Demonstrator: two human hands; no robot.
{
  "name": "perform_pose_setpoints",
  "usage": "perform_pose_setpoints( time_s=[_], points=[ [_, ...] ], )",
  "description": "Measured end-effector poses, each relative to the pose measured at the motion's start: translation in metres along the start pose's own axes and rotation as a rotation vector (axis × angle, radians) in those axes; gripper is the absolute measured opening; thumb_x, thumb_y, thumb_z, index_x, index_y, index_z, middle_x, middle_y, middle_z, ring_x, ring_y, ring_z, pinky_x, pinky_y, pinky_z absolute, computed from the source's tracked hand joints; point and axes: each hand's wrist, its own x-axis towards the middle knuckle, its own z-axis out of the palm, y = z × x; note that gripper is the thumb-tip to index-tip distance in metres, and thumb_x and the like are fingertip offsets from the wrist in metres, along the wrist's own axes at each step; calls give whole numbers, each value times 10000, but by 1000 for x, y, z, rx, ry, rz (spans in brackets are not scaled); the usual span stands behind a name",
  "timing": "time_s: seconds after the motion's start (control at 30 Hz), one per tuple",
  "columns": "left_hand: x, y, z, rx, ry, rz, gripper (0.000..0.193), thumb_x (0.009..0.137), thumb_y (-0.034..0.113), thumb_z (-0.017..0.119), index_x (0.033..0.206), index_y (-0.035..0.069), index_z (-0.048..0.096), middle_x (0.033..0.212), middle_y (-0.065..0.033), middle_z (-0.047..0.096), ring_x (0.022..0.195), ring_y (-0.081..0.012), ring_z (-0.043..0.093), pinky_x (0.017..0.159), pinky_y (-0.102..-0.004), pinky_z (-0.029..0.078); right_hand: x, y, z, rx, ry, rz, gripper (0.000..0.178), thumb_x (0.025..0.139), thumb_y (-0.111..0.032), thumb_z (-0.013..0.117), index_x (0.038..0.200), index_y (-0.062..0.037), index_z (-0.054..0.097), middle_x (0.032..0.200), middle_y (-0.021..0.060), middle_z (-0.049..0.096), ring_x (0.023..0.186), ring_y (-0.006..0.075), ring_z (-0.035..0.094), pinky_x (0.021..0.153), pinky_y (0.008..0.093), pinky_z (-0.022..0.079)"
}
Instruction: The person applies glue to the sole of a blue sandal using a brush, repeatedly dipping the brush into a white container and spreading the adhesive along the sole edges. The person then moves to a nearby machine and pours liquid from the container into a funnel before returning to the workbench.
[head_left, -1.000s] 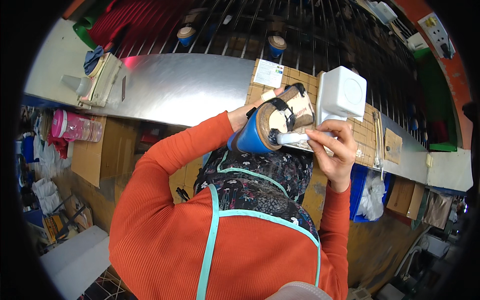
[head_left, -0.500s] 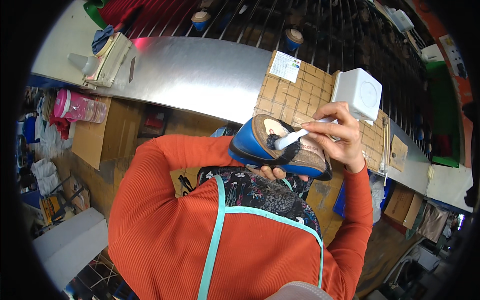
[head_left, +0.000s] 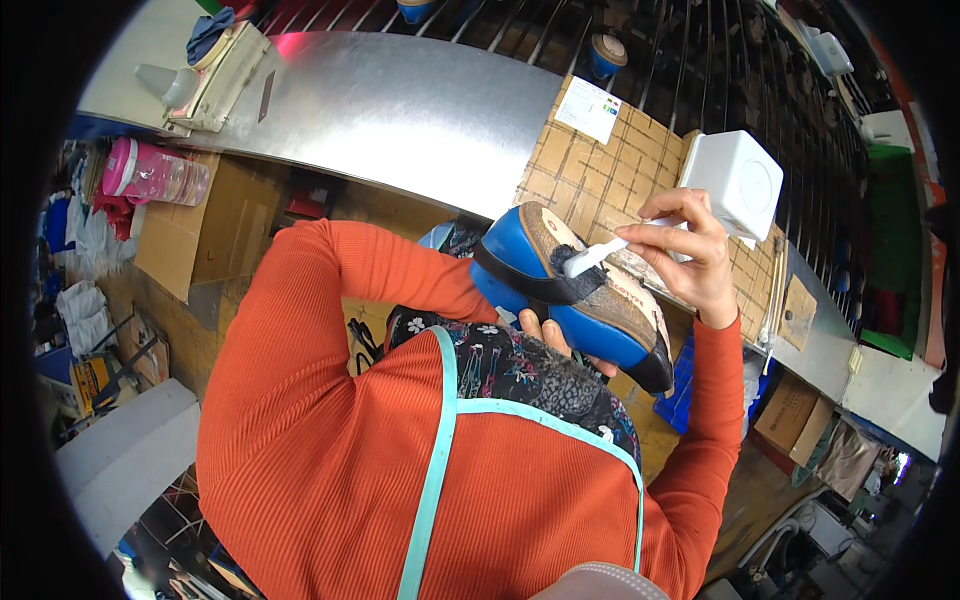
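A blue shoe last (head_left: 497,270) with a cork footbed (head_left: 620,308) on its upturned face is held tilted above my lap. A black strap (head_left: 535,287) wraps around it. My left hand (head_left: 545,335) supports the last from below; its fingertips show against the blue side and the rest is hidden. In my right hand (head_left: 690,250) a white tool (head_left: 597,257) with a broadened flat end is pinched between thumb and fingers. Its tip meets the fuzzy black strap end on the footbed; whether it has bristles I cannot tell.
A white square container (head_left: 738,180) stands on gridded cardboard (head_left: 575,175) beyond my right hand. A metal bench top (head_left: 400,120) runs leftward, with a rack of bars (head_left: 680,60) behind holding another blue last (head_left: 607,55). A pink-lidded bottle (head_left: 155,172) sits at left.
The last has rolled so more of its blue side and strap shows toward me. The white tool has stayed at the strap end, moving slightly with it. The view has shifted a little.
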Motion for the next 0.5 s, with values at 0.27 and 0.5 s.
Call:
perform_pose_setpoints(
  time_s=[0.27,0.5],
  points=[
    [-2,-1,2,-6,-7,-2,1002,859,560,608,1512,61,34,1174,-243,444,990,-315,554,773,-434,550,8,4,-6,171,-100,128,200,712,-124,783,910,-154,776,877,-6,597,723,136,504,721,294,376],
    [-2,1,0,17,2,-4,994,863,568,593,1512,63,34,1174,-243,443,955,-307,564,748,-425,558,15,6,-13,150,-197,83,174,739,-137,768,912,-140,775,873,-2,595,755,141,522,705,299,381]
  ],
)
